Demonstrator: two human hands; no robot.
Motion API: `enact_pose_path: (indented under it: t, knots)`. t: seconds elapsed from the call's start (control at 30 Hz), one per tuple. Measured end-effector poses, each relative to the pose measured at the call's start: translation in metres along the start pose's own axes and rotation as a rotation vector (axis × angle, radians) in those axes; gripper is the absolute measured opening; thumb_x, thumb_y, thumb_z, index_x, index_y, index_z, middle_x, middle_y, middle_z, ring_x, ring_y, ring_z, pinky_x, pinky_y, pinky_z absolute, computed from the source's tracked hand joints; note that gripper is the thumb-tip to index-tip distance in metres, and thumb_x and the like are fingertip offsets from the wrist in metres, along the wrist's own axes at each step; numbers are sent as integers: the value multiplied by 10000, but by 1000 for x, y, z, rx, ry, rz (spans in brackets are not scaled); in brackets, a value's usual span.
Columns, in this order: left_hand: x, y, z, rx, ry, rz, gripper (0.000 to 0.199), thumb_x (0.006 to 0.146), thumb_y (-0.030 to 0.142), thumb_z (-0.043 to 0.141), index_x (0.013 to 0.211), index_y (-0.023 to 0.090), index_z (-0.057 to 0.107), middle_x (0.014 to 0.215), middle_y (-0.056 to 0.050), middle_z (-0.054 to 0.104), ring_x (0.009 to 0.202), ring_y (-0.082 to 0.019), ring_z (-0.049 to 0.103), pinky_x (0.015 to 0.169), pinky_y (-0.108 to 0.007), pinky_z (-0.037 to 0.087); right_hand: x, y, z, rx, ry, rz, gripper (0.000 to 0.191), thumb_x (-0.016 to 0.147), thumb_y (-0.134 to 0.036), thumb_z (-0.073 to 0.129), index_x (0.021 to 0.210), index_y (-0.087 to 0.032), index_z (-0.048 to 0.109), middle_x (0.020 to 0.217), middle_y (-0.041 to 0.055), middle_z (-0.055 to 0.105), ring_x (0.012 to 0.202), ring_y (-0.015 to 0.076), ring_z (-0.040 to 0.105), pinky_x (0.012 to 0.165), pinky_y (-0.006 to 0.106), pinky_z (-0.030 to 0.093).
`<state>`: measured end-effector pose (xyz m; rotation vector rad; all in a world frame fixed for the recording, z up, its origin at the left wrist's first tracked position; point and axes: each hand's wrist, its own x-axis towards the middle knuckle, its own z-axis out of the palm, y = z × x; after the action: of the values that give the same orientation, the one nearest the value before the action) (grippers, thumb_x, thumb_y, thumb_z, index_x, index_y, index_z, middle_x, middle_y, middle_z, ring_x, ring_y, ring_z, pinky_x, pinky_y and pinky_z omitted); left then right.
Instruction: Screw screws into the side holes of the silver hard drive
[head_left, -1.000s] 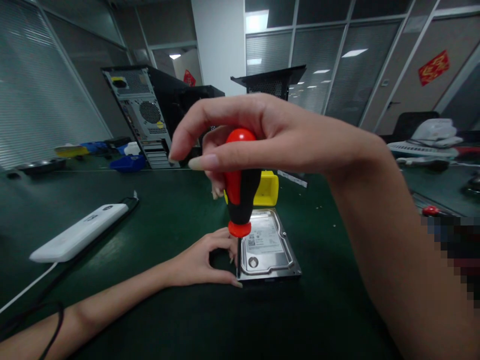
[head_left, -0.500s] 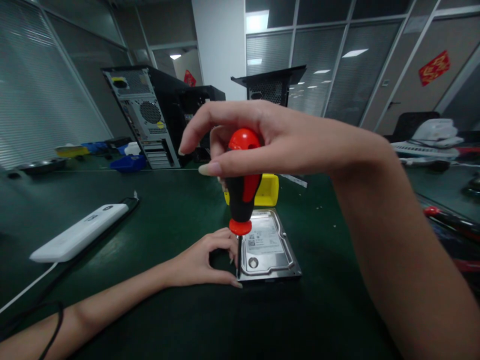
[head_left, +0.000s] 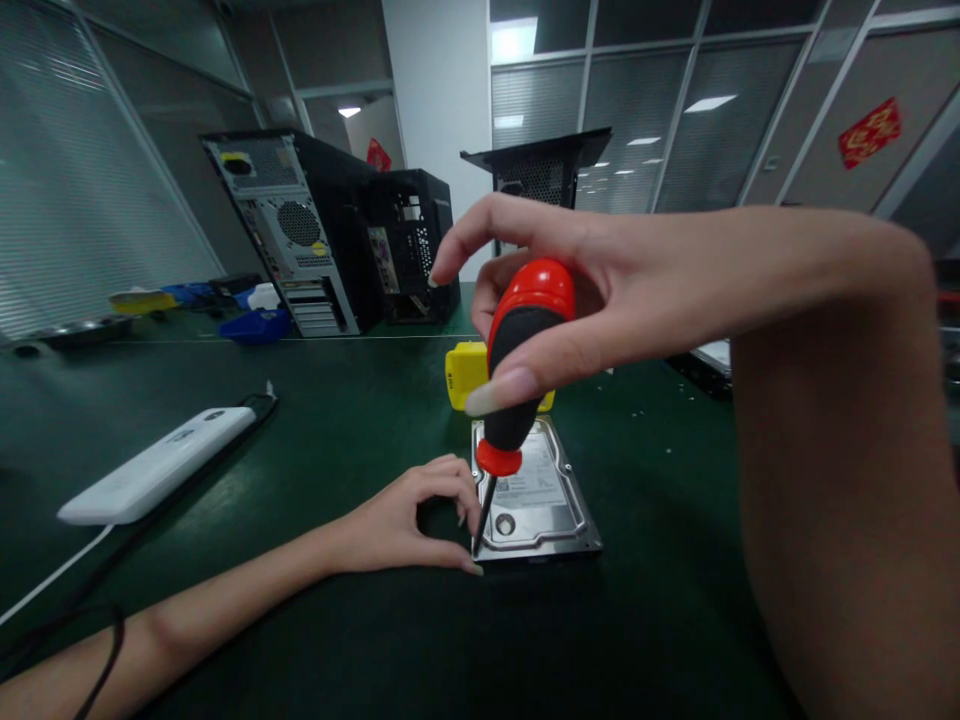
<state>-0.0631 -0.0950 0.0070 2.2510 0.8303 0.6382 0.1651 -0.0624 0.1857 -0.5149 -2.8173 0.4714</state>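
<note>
A silver hard drive (head_left: 540,515) lies flat on the green mat, its label facing up. My left hand (head_left: 420,515) rests on the mat and grips the drive's left edge, thumb at the near corner and fingers along the side. In my right hand (head_left: 562,300) is a red and black screwdriver (head_left: 517,400), held between thumb and fingers with the index finger lifted off it. The handle leans to the right, and the tip meets the drive's near left corner. Any screw under the tip is too small to make out.
Behind the drive sits a yellow bin (head_left: 465,375). A white power strip (head_left: 161,465) with its cable lies at left. Black computer cases (head_left: 330,230) stand at the back, beside a blue tray (head_left: 255,327). A dark device (head_left: 709,365) is partly hidden behind my right forearm.
The screwdriver handle has tipped from nearly upright to leaning right, its tip staying at the drive's corner. My right hand and forearm have shifted right. My left hand and the drive stay put.
</note>
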Motion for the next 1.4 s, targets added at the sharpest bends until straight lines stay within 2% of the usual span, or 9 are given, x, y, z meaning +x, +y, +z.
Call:
enact_pose_path:
  t: [0.1,0.17,0.33,0.6,0.8,0.93,1.07,1.27,1.4]
  knots:
    - [1,-1,1,6,-9,-13,224,690,269,774,836,169,636,918,-17,595,896,-192,536,814,-295,394,3,3,1,-62,44,-2,696,688,-693,517,1152,-175,497,997,5,545,719,57,535,512,144,382]
    - [1,0,1,2,-19,-31,226,690,263,774,842,168,636,928,-16,591,894,-188,535,814,-293,392,6,4,3,-84,50,18,654,724,-699,469,1066,-147,546,946,18,554,698,57,511,517,168,357]
    - [1,1,0,-13,-33,-45,218,698,267,767,847,167,643,968,-23,583,930,-193,523,832,-294,390,12,7,5,-114,91,37,483,786,-526,540,1037,-114,560,884,21,539,756,79,503,585,175,349]
    - [1,-1,2,-20,-23,-25,219,697,264,768,835,159,633,897,-14,582,877,-181,534,809,-289,401,6,2,4,48,27,-127,479,799,-230,576,1232,-125,398,1101,15,492,875,41,509,704,128,446]
    - [2,1,3,-36,-9,-15,207,697,252,767,809,153,624,867,-14,575,869,-180,532,795,-284,405,13,1,8,13,59,-222,472,799,-483,545,1105,-125,515,1017,7,521,851,76,514,647,152,433]
    - [2,1,2,-30,-23,-39,211,695,258,768,819,158,630,891,-17,572,867,-178,527,796,-288,407,14,2,9,-86,97,-138,370,860,-366,496,1125,-108,509,1008,36,525,839,85,507,665,167,409]
    - [1,0,1,-17,-27,-42,211,700,268,764,830,166,633,908,-13,584,891,-180,535,821,-292,402,7,0,6,-52,59,-115,404,861,-260,500,1229,-114,424,1025,28,520,851,72,506,702,169,410]
    - [1,-1,2,-36,-20,-29,224,694,278,769,816,161,621,880,-17,584,889,-192,537,815,-313,412,10,-3,7,-13,63,-154,439,826,-418,537,1146,-121,496,1048,34,527,838,86,518,635,165,416]
    - [2,0,2,-41,-19,-31,226,696,289,765,817,162,623,874,-22,573,871,-191,527,790,-314,419,16,-2,10,-45,117,-185,410,861,-379,485,1163,-102,476,1114,43,506,904,92,511,691,157,418]
